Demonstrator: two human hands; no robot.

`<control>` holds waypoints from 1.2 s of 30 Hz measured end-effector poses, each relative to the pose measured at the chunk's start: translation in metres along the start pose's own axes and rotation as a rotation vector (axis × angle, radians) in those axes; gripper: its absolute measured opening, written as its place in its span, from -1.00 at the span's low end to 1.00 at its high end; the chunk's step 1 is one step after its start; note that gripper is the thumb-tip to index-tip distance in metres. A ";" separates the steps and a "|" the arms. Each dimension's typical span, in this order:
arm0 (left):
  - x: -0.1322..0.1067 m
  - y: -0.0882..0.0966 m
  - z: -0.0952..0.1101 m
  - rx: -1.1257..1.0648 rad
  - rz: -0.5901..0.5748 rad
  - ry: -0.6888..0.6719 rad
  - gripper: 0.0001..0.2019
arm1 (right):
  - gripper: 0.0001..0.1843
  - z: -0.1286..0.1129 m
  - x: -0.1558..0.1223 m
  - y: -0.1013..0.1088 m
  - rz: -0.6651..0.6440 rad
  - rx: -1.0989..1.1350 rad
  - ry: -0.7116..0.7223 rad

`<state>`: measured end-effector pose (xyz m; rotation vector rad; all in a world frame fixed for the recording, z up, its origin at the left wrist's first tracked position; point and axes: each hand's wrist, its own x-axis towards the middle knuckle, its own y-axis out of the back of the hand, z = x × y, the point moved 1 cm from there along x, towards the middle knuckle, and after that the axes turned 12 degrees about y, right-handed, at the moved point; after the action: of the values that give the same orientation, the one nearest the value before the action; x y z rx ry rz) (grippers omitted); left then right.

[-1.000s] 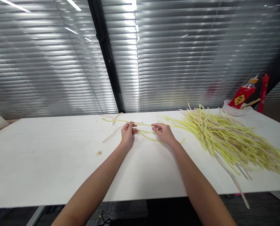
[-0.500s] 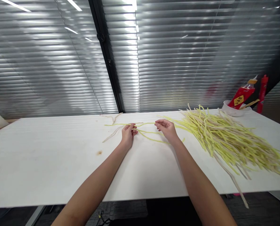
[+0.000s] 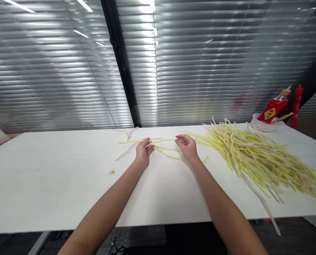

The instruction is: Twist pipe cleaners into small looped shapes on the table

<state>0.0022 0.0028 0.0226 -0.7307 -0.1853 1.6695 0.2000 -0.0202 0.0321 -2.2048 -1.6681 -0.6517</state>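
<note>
A thin yellow strand (image 3: 163, 141), fuzzy like a pipe cleaner, runs nearly straight between my two hands above the white table. My left hand (image 3: 143, 151) is closed in a pinch on it, and its free end pokes out to the left. At the right end of the strand, my right hand (image 3: 187, 146) pinches with thumb and forefinger. More yellow strands (image 3: 171, 157) fan out to the right below my left fingers, partly behind my right hand. Beige strands (image 3: 126, 151) extend to the left of my left hand. Where the strands cross is hidden by my left fingers.
A large loose pile of yellow and beige strands (image 3: 258, 159) covers the right of the white table (image 3: 54, 191). Behind it, a red bottle (image 3: 273, 109) leans in a clear bowl (image 3: 264, 125). Window blinds (image 3: 195, 71) rise behind the table's back edge.
My left hand has shifted slightly left, and its fingers have changed position a little. My right hand has barely moved and keeps its pinch at the strand's end.
</note>
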 end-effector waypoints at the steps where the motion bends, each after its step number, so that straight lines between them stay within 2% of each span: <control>1: 0.000 0.000 0.000 -0.022 0.008 0.000 -0.84 | -0.74 0.000 0.000 -0.001 0.008 0.018 -0.009; 9: 0.000 0.002 0.002 -0.167 0.093 -0.048 -0.87 | -0.75 0.001 -0.001 0.004 0.096 0.006 -0.050; 14: 0.001 0.002 0.000 -0.118 0.114 -0.088 -0.85 | -0.78 0.002 -0.002 0.004 0.161 -0.040 -0.019; 20: -0.004 -0.003 -0.004 -0.051 0.072 -0.088 -0.86 | -0.83 -0.005 -0.004 0.005 0.268 -0.191 0.069; 23: -0.008 -0.004 -0.005 -0.018 0.043 -0.070 -0.87 | -0.82 -0.009 -0.005 0.007 0.274 -0.230 0.099; 31: -0.003 0.000 -0.002 -0.146 0.061 -0.069 -0.84 | -0.80 -0.007 0.002 0.011 0.278 -0.054 -0.007; 36: 0.002 0.003 0.000 -0.193 0.095 -0.110 -0.85 | -0.81 -0.003 0.003 0.011 0.272 -0.006 -0.024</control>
<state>-0.0002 0.0036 0.0204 -0.8027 -0.3993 1.8010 0.2105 -0.0218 0.0368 -2.3931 -1.3425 -0.5596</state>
